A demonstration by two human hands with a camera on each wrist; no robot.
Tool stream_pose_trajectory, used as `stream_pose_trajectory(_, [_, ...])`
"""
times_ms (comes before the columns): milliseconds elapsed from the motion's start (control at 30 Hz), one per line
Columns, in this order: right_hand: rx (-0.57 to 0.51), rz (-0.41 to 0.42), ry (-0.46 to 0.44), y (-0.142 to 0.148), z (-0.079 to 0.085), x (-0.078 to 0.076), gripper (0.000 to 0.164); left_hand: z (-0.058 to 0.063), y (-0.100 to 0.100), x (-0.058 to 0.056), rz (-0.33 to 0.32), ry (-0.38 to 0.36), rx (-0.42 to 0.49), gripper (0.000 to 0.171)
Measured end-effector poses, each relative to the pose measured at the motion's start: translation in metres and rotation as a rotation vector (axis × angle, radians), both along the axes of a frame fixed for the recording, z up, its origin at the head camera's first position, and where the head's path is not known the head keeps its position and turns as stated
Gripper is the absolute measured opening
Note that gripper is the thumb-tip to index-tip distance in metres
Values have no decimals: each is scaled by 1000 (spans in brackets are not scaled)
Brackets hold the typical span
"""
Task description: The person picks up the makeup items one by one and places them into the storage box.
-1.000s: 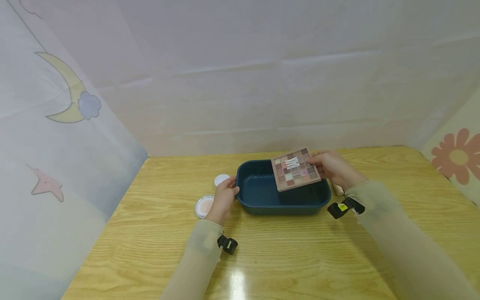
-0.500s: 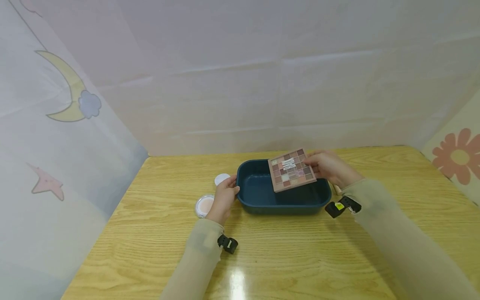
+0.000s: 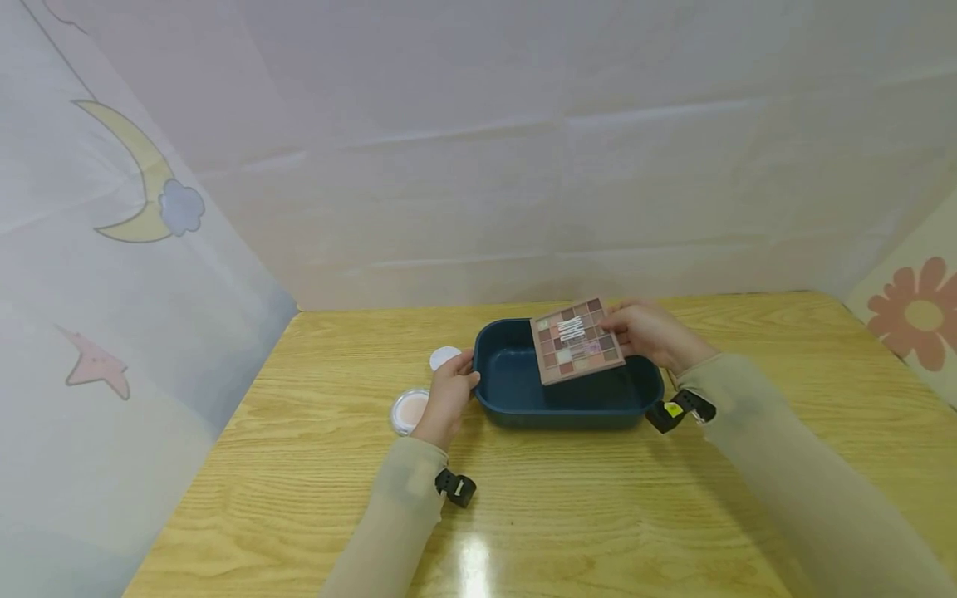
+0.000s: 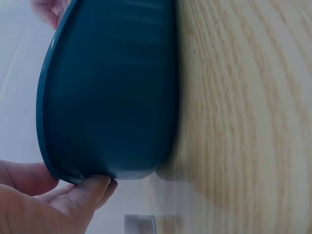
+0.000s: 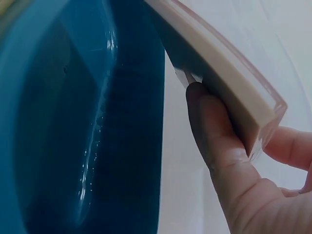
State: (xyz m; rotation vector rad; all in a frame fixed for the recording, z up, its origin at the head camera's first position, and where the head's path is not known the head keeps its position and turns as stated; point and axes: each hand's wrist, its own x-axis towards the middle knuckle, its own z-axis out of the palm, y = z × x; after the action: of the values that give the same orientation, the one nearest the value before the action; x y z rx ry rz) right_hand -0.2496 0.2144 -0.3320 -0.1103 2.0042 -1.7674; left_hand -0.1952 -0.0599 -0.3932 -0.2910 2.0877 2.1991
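Observation:
My right hand (image 3: 650,334) pinches an eyeshadow palette (image 3: 577,342) by its right edge, thumb on one face and fingers on the other. The palette is flat and square, with a clear lid over a grid of pink and brown shades. It is tilted over a dark teal plastic basin (image 3: 516,399), hiding part of the basin's inside. The right wrist view shows the palette's pale side (image 5: 229,68) above the basin's rim. At the basin's left end, my left hand (image 3: 447,394) grips the rim between thumb and fingers, as the left wrist view (image 4: 63,200) also shows.
Left of the basin on the wooden table (image 3: 299,482) lie a round compact (image 3: 409,410) and a white round disc (image 3: 444,357), partly behind the left hand. A small pale item (image 3: 669,379) is mostly hidden by the right wrist. A printed cloth (image 3: 478,191) hangs behind.
The right hand has shifted slightly left with the eyeshadow palette, which sits a little farther left over the basin. The left hand stays on the basin's rim.

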Motion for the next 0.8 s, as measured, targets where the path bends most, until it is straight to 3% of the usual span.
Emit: stream_pose_trajectory(800, [42, 88, 41, -11, 0, -2, 41, 0, 0, 1, 1, 12, -2, 46])
